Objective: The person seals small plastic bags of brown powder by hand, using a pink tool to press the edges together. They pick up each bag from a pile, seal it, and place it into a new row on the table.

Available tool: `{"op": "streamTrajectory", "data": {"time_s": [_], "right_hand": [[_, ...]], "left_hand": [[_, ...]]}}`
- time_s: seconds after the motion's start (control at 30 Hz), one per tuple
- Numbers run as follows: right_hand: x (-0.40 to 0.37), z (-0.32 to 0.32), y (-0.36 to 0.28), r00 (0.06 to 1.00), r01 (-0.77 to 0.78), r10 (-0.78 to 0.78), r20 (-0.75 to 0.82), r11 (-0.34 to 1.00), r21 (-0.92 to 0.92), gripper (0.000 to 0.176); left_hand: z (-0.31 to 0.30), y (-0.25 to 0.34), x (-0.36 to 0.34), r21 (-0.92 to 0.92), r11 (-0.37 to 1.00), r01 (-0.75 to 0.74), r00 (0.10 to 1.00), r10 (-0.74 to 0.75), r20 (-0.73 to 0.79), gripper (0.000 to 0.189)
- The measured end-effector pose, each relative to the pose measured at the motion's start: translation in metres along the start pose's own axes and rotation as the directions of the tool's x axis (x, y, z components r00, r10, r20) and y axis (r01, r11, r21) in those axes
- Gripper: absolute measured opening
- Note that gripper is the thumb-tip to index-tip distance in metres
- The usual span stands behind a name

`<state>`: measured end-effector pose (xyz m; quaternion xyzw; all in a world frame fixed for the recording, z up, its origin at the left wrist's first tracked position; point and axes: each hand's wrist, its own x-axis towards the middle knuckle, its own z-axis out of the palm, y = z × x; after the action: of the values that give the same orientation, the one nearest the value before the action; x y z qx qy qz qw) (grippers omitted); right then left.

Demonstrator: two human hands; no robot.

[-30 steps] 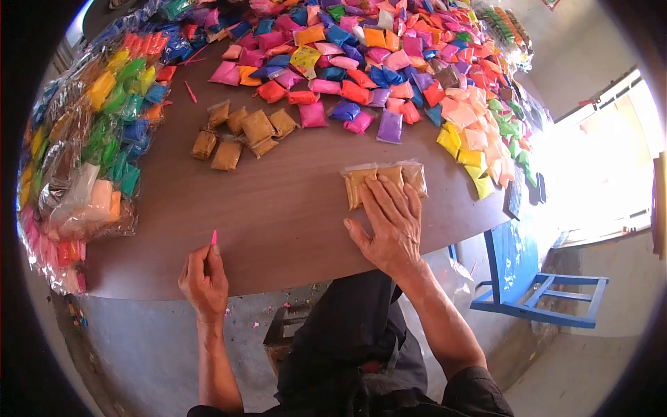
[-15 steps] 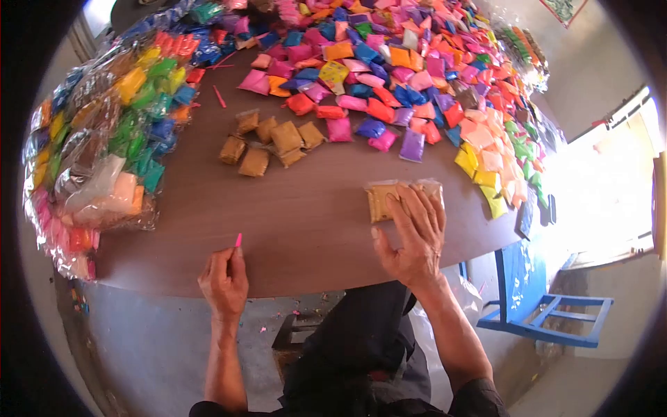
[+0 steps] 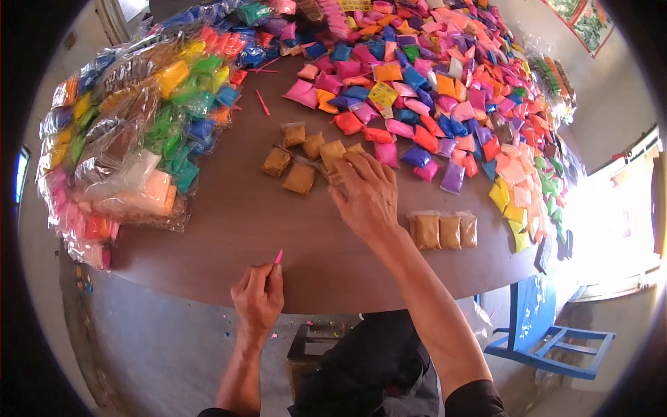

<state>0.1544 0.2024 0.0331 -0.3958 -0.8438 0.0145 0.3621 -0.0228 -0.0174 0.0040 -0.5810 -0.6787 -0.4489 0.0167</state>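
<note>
In our left hand (image 3: pixel 258 295), thumb and fingers are clamped together on a pink stick (image 3: pixel 279 256), its tip pointing up above the near edge of the table (image 3: pixel 229 243). Our right hand (image 3: pixel 369 198) reaches over the right side of the loose brown packets (image 3: pixel 299 178); we cannot tell whether its fingers have closed on one of them. Those packets lie in a small cluster near the middle of the table, some overlapping. To the right of that hand, well apart from the cluster, we have a flat clear bag (image 3: pixel 450 230) with brown packets side by side in it. Beyond spreads a big heap of colorful packets (image 3: pixel 417 90), and on our left are piled bagged packets (image 3: pixel 139 153). A blue chair (image 3: pixel 535 326) stands past the table's right edge.
</note>
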Motion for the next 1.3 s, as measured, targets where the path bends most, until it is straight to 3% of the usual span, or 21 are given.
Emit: {"op": "streamTrajectory", "data": {"time_s": [0.2, 0.4, 0.5, 0.6, 0.7, 0.8, 0.93, 1.03, 1.3], "right_hand": [[-0.001, 0.018, 0.015, 0.994, 0.059, -0.051, -0.098, 0.995, 0.078, 0.023], [-0.003, 0.003, 0.014, 0.996, 0.052, -0.041, -0.082, 0.990, 0.128, 0.012], [-0.005, -0.008, 0.005, 0.985, 0.008, 0.029, -0.167, 0.977, 0.212, 0.008], [-0.016, -0.046, -0.020, 0.971, -0.195, 0.232, -0.054, 0.903, 0.383, 0.005], [-0.039, -0.068, -0.028, 0.972, -0.232, 0.216, 0.089, 0.848, 0.477, 0.006], [-0.071, -0.074, -0.027, 0.896, -0.366, 0.148, 0.419, 0.781, 0.507, 0.009], [-0.092, -0.076, -0.021, 0.903, -0.102, -0.031, 0.428, 0.953, 0.285, 0.013], [-0.095, -0.074, -0.017, 0.887, -0.056, -0.040, 0.460, 0.979, 0.194, 0.014], [-0.114, -0.069, -0.017, 0.966, -0.053, -0.036, 0.257, 0.942, 0.332, 0.013]], "left_hand": [[0.000, 0.001, -0.001, -0.028, 0.999, 0.041, 0.999, -0.041, -0.009, 0.009], [-0.001, 0.002, -0.002, -0.030, 0.998, 0.047, 0.999, -0.047, 0.004, 0.009], [-0.001, 0.003, -0.001, -0.027, 0.999, 0.022, 1.000, -0.022, -0.021, 0.010], [-0.001, 0.006, 0.002, -0.030, 0.999, 0.018, 0.999, -0.019, -0.031, 0.011], [-0.002, 0.006, 0.002, -0.018, 1.000, 0.015, 0.999, -0.015, -0.029, 0.011], [-0.001, 0.006, 0.001, 0.003, 1.000, 0.016, 1.000, -0.016, -0.018, 0.011], [-0.001, 0.006, 0.001, 0.025, 0.999, 0.024, 0.999, -0.023, -0.022, 0.010], [0.004, 0.001, -0.001, 0.017, 1.000, -0.010, 0.999, 0.010, -0.052, 0.009], [0.005, -0.002, -0.002, 0.010, 1.000, -0.004, 0.999, 0.005, -0.042, 0.008]]}}
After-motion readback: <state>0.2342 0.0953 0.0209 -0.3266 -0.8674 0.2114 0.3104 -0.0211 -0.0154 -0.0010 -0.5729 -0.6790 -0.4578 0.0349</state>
